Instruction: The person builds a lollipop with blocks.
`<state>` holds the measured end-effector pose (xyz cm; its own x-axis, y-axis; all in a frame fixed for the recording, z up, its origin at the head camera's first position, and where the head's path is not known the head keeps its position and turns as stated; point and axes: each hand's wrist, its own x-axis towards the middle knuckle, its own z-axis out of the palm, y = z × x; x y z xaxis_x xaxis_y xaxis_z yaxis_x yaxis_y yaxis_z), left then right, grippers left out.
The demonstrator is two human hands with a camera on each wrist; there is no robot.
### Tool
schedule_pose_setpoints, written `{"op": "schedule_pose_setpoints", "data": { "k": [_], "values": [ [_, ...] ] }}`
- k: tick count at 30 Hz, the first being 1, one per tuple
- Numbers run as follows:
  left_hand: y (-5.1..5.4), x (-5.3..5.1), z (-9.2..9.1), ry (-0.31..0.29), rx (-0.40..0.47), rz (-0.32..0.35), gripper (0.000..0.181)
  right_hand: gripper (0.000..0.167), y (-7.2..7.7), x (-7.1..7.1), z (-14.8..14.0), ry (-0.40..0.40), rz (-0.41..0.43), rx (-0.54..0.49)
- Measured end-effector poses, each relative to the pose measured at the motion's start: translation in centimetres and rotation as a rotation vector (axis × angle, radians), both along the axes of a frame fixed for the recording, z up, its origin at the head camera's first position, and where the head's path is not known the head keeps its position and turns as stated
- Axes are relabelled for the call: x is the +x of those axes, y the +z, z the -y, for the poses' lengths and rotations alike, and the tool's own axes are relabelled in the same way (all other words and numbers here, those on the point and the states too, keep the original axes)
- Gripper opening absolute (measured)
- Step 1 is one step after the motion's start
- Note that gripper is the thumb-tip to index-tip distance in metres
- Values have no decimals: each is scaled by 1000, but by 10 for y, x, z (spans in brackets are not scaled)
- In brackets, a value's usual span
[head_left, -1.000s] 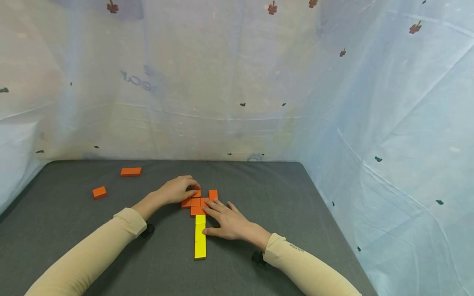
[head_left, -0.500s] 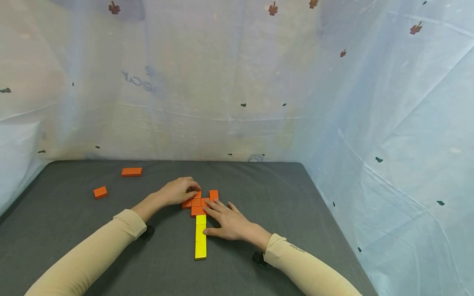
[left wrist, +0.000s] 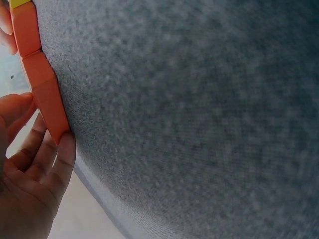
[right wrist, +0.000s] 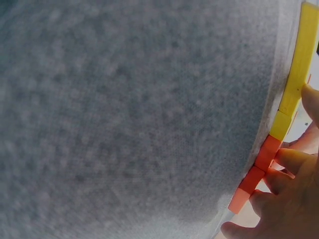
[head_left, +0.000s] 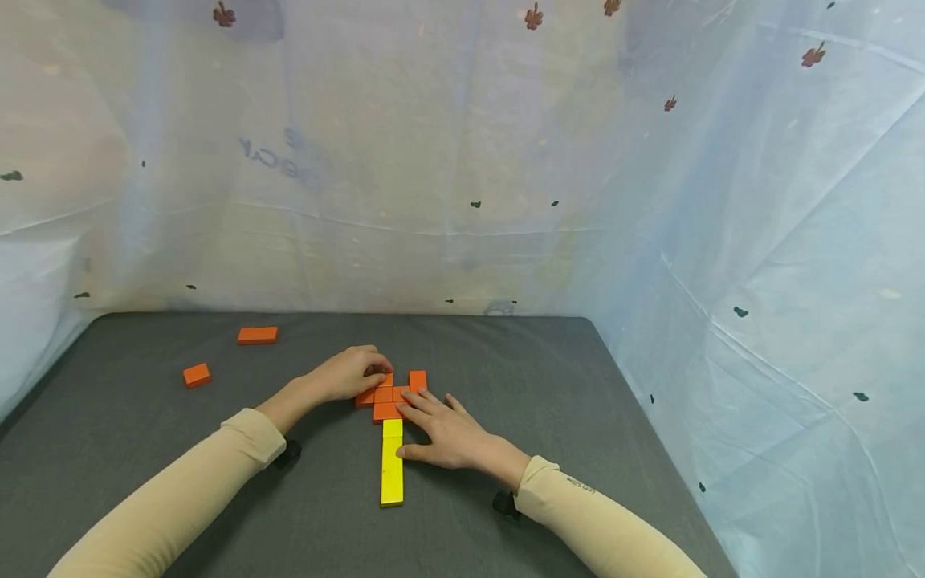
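Observation:
Flat orange blocks (head_left: 385, 412) lie edge to edge in a cluster on the dark grey table. Below them runs a yellow strip: a short yellow block (head_left: 393, 428) and a long yellow block (head_left: 392, 474). My left hand (head_left: 345, 374) curls over the cluster's upper left; thumb and fingers pinch an orange block (left wrist: 51, 107) in the left wrist view. With fingers spread, my right hand (head_left: 451, 437) rests on the orange blocks at the right, hiding some. Its thumb touches the long yellow block's side. An upright orange block (head_left: 417, 380) stands out above its fingertips.
Two loose orange pieces lie at the left of the table: a longer orange block (head_left: 257, 335) near the back edge and a short orange block (head_left: 197, 375) nearer. A pale plastic sheet (head_left: 433, 160) hangs behind the table and along its right side.

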<state>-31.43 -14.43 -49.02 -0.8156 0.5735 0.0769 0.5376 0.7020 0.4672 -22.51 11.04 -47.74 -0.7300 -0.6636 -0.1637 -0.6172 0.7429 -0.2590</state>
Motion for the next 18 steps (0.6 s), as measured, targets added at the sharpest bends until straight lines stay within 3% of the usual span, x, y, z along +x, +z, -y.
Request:
{"op": "schedule_pose_setpoints", "data": {
  "k": [9,18],
  "values": [
    [0,1,0,9,-8,-11,20,78,-1,0,1,5,-1,-1],
    [8,0,15,80,62,-52,25,79,-1,0,0,2,1,4]
  ]
}}
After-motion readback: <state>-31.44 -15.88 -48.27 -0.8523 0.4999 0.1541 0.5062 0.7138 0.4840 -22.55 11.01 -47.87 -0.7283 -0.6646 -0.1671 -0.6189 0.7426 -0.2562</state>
